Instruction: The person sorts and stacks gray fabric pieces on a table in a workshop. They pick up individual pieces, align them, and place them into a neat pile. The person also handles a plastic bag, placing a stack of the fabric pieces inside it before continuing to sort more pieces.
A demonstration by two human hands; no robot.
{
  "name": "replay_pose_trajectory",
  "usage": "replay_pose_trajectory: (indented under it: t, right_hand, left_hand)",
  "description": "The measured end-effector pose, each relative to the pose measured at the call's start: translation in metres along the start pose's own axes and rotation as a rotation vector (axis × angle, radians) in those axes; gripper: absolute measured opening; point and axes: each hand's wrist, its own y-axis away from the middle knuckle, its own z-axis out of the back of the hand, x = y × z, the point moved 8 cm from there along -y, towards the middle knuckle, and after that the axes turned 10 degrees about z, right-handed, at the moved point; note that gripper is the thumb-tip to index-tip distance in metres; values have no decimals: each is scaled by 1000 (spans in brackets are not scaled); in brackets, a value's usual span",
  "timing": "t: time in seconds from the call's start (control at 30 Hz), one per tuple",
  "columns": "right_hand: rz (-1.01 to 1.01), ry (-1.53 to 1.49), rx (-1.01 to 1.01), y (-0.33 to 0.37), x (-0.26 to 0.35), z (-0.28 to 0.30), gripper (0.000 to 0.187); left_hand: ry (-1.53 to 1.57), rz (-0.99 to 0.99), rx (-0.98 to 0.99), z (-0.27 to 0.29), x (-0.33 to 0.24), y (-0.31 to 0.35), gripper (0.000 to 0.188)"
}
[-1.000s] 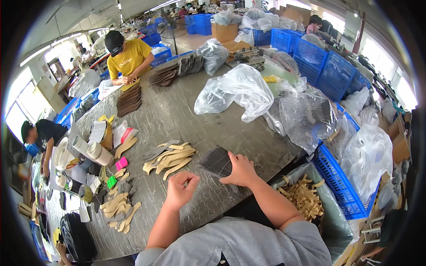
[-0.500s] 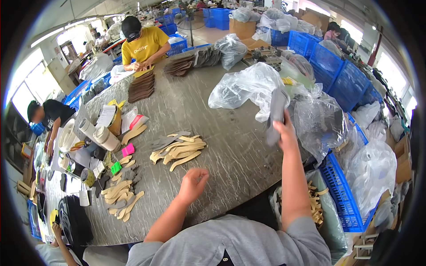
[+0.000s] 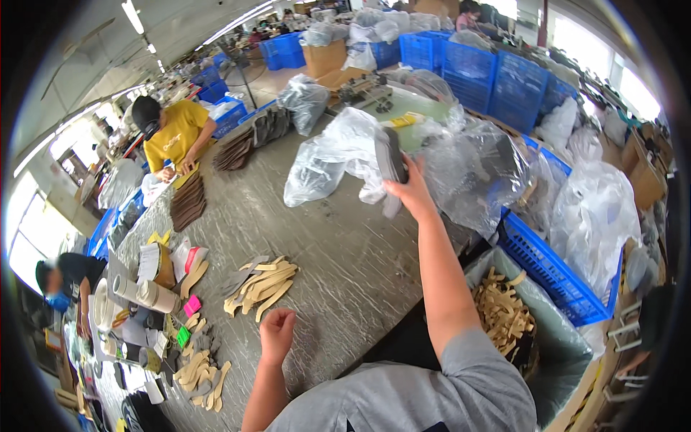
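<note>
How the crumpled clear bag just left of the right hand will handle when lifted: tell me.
The bag will probably sag and flop, since it lies in loose folds. Its film looks thin and see-through, so it may feel light.

Your grey, streaked table (image 3: 345,266) carries tan and grey curved strips (image 3: 268,281), fanned brown pieces (image 3: 188,204) and a crumpled clear bag (image 3: 320,164).

Pale letters are running across the front of a co-worker's yellow shirt (image 3: 185,127), blurring at this size. On the left, a white sheet (image 3: 148,261) is bearing faint marks too small for reading.
</note>
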Motion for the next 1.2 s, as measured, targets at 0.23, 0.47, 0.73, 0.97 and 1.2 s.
replay_pose_trajectory:
  t: [0.23,0.47,0.73,0.97,1.2]
  right_hand:
    - [-283,-731,44,36,-32,-24,90]
    - [-256,-839,650,207,46,-76,105]
    - [-820,-1351,642,295,34,-94,94]
    - [-631,-1173,532,264,43,-30,91]
    - [-526,-1350,246,208,56,10,88]
  left_hand:
    - [-141,-283,58,-52,-70,-4,4]
    - [39,-361,-106,-41,-166,-33,13]
    - [-924,-332,135,-147,-162,-87,85]
    - [-717,-298,43,-132,-133,-117,27]
    - [-517,-708,-233,-46,-309,-72,21]
